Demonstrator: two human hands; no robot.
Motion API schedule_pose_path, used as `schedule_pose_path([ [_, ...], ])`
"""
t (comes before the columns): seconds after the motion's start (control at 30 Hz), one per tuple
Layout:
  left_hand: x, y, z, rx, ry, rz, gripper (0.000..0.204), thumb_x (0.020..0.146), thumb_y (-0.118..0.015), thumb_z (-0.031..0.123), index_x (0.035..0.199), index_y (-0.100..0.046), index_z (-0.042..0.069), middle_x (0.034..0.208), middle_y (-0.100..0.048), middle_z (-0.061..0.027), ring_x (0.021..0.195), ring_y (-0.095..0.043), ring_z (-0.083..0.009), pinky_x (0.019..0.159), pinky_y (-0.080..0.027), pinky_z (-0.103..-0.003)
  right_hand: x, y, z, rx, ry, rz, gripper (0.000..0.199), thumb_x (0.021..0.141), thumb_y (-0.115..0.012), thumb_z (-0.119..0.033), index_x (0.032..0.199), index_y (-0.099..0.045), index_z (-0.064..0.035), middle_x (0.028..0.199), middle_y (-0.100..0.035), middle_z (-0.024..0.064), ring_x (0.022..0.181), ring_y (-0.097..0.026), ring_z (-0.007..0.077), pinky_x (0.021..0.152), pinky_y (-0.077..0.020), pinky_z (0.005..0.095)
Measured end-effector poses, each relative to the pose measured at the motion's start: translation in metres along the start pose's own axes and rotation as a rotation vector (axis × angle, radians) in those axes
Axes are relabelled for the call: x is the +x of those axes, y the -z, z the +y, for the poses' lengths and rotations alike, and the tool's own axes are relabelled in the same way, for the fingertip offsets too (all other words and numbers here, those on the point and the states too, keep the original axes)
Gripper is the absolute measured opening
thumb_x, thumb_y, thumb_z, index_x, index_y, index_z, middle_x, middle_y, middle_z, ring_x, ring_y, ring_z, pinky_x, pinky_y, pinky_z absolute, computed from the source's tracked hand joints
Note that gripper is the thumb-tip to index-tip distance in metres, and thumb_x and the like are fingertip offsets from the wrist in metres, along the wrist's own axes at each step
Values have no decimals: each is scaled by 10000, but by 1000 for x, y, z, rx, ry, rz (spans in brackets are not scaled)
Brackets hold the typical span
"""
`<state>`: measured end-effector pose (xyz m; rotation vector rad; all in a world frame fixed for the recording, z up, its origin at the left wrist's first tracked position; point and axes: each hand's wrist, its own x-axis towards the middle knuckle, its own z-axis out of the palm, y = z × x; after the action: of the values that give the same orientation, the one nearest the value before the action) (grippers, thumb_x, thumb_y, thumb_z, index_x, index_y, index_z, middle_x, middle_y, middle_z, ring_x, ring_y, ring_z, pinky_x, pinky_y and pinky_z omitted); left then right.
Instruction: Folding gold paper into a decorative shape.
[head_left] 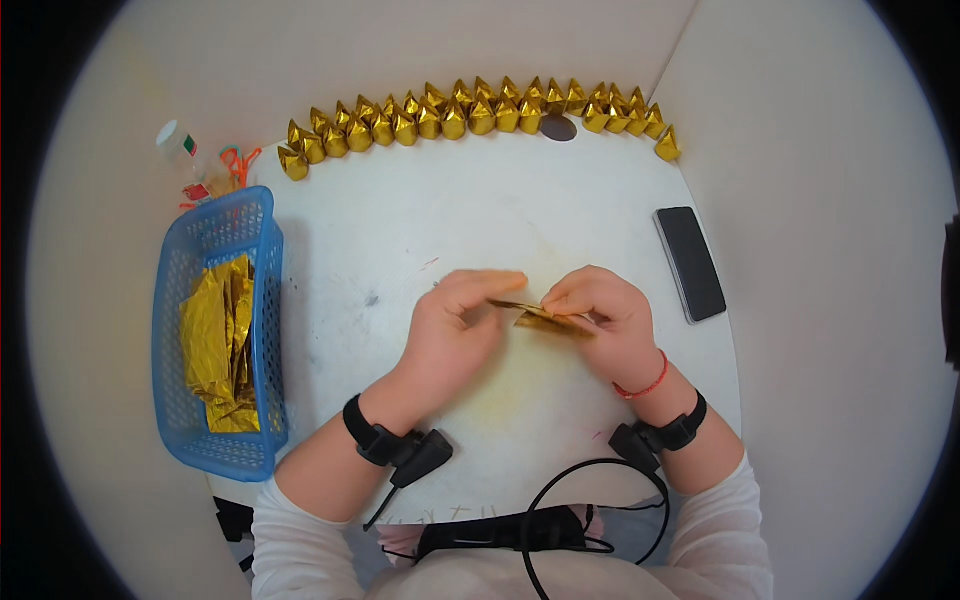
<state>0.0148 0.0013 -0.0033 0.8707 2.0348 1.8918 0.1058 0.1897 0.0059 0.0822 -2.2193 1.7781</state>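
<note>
The person's white shirt [520, 568] bulged closest, a black cable [524, 525] looping up in front of it toward the right wrist. Over the middle of the table [400, 220], between the two hands, was a small piece of folded gold paper [548, 324]. The right hand [612, 315] pinched it between thumb and fingers. The left hand [455, 325] stretched its fingers over the other end, but blur hid its thumb, so I couldn't tell whether it gripped. If the hands pulled unevenly, I thought, that thin paper might tear or crease crooked; a loose pinch could let it slip or spring open. The cable might snag if the right arm swung wide.

To the right lay a dark phone [690, 264], well apart from the hands. On the left stood a blue basket [268, 330] of gold sheets [210, 340], with orange scissors [238, 165] and a bottle [180, 145] beyond. Along the far edge, peaked gold pieces [404, 126] stood packed close around a dark disc [558, 128]; one knock could have scattered them.
</note>
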Motion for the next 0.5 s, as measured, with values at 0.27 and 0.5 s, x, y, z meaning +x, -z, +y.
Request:
schedule_pose_path([
  [0.27, 9, 16, 0, 143, 78, -226, 181, 765, -684, -31, 921, -696, 59, 1044, -664, -46, 959, -578, -183, 870, -458, -311, 5, -6, 1, -508, 307, -262, 136, 754, -638, 84, 848, -651, -14, 927, -640, 96, 803, -630, 264, 709, -535, 322],
  [0.5, 11, 12, -8, 366, -156, -415, 173, 694, -758, 3, 828, -668, 64, 939, -634, -47, 941, -542, -266, 860, -448, -362, 9, -6, -2, -581, 329, -396, 150, 714, -658, 60, 809, -589, -33, 911, -587, 71, 871, -564, 278, 773, -491, 364],
])
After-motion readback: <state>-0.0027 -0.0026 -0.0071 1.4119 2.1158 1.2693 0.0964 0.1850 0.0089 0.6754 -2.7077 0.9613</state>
